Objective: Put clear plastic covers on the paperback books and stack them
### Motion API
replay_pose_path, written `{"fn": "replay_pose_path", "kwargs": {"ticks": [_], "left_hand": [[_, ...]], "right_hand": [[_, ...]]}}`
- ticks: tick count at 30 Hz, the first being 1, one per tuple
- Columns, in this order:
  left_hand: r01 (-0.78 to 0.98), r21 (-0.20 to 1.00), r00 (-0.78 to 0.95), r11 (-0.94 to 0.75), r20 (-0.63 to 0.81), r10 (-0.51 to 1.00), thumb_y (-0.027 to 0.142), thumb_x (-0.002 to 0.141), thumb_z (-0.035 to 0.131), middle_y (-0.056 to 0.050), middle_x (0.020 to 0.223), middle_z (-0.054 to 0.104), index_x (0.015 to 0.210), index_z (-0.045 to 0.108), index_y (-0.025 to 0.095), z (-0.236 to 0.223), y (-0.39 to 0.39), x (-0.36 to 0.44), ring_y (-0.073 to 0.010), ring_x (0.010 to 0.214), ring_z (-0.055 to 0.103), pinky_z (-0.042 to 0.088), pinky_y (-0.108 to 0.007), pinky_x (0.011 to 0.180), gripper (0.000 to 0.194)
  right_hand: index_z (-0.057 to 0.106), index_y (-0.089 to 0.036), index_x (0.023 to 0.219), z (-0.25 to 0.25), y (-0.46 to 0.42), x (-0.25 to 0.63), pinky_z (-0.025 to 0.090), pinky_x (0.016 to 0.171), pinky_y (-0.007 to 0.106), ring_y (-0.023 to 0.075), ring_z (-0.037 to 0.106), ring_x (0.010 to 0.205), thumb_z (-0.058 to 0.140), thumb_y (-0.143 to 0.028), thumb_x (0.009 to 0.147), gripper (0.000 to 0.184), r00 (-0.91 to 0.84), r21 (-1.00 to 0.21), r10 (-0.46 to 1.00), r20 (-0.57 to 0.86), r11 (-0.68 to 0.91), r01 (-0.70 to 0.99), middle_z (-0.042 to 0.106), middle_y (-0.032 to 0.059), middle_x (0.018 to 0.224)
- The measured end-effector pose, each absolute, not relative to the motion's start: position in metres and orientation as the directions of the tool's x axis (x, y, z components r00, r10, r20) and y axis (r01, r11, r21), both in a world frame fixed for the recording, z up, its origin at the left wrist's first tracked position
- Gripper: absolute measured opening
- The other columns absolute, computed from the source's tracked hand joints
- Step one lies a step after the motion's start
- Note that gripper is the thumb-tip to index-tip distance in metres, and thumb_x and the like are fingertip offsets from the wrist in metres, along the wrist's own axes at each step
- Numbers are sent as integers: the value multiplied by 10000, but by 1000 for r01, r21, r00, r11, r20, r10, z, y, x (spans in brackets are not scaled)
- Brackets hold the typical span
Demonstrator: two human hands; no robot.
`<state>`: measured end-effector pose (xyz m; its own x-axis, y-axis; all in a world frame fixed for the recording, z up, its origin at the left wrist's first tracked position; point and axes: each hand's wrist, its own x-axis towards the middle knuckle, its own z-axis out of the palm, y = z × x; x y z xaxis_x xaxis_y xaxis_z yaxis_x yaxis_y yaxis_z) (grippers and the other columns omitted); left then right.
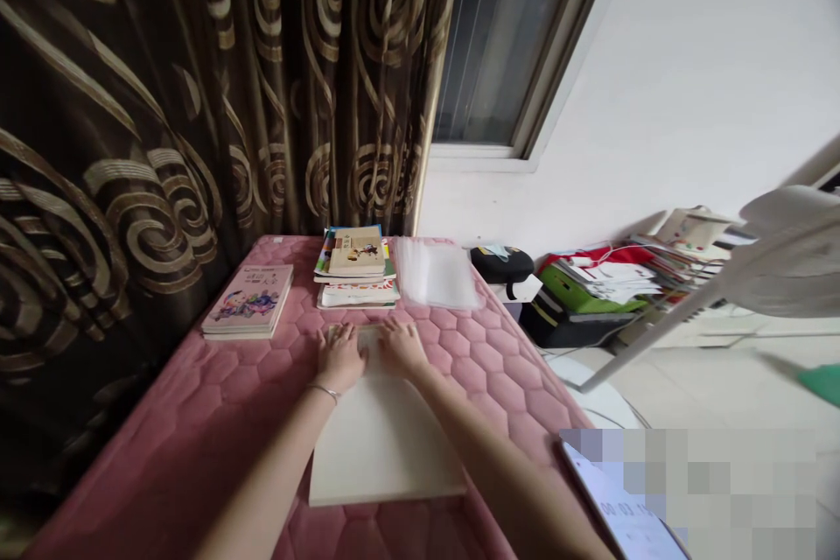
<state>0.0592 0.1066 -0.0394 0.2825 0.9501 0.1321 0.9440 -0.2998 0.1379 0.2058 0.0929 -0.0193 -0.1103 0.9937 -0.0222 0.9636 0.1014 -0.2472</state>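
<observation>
A large cream-white book or pad (384, 446) with a blank face lies flat on the pink quilted mattress (236, 420), directly before me. My left hand (341, 357) rests palm down on its far left part, fingers stretched out. Close beside it, my right hand (402, 350) lies on the far right part, fingers also extended. Neither hand is wrapped around anything. Both forearms reach over the book's sides and cover some of its edges. A thin bracelet (325, 390) circles my left wrist.
Pink-covered books (253, 302) lie stacked at left. Behind the cream book stand a stack of picture books (358, 258) and clear plastic sleeves (439, 274). A phone (617, 499) showing a timer sits at lower right. A white fan (780, 262), bags and papers (610, 284) are beyond the mattress.
</observation>
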Motion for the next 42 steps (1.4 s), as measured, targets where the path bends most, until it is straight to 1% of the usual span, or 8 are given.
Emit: {"fn": "replay_pose_path", "kwargs": {"ticks": [5,12,20,25,28,31,38,42], "left_hand": [[943,125,297,-308,94,950,202,865,321,-91,1458,403,1356,445,185,-38,106,59,-293,1344,318,68,-634,1100,507],[946,153,255,-285,189,948,413,894,337,-126,1390,485,1328,443,174,-40,103,57,-318,1329,341,86,-670,1079,506],[981,135,113,-138,181,977,367,878,360,-187,1305,551,1292,455,91,-31,99,43,-337,1339,326,54,-679,1067,506],[1000,6,-19,18,247,969,335,850,410,-274,1361,459,1313,437,-19,-26,100,53,-401,1383,190,-54,-651,1080,583],[981,9,186,-195,263,947,270,866,368,-200,1458,364,1390,368,73,-25,101,72,-355,1411,127,-21,-649,1092,560],[879,107,445,-464,159,881,289,889,339,-110,1463,391,1420,322,184,-27,100,87,-301,1407,184,65,-648,1098,542],[923,167,339,-346,67,938,445,888,355,-128,1435,429,1394,355,194,-35,102,65,-319,1392,228,25,-680,1077,564],[922,180,330,-343,98,939,430,882,358,-120,1440,424,1390,366,193,-37,103,55,-306,1398,219,-11,-681,1076,562]], "right_hand": [[300,-167,1434,-30,100,175,195,1107,489,199,196,1406,209,-309,968,496,-284,-357,958,-33,254,899,275,96,1513],[299,-72,1432,-34,90,216,174,1117,461,230,233,1393,215,-363,967,555,-80,-282,997,-22,70,957,304,157,1488],[275,-106,1442,-30,84,241,109,1102,569,241,187,1405,197,-410,965,571,58,-231,994,-91,-78,970,264,139,1509],[265,-109,1445,-32,85,237,130,1096,569,244,164,1410,198,-418,961,579,57,-210,994,-92,-76,975,253,142,1514],[257,-106,1449,-35,85,234,123,1097,571,248,161,1410,200,-416,959,583,68,-187,994,-87,-84,979,240,142,1519],[255,-105,1451,-37,85,232,110,1096,583,256,164,1409,208,-420,954,590,78,-171,993,-85,-91,981,231,150,1520],[284,-101,1439,-37,88,231,87,1081,625,292,187,1395,246,-397,949,574,87,-157,994,-72,-97,983,265,161,1507],[314,-62,1425,-31,92,212,53,1076,639,344,163,1392,297,-292,932,545,65,-143,997,-46,-71,987,233,189,1512]]}}
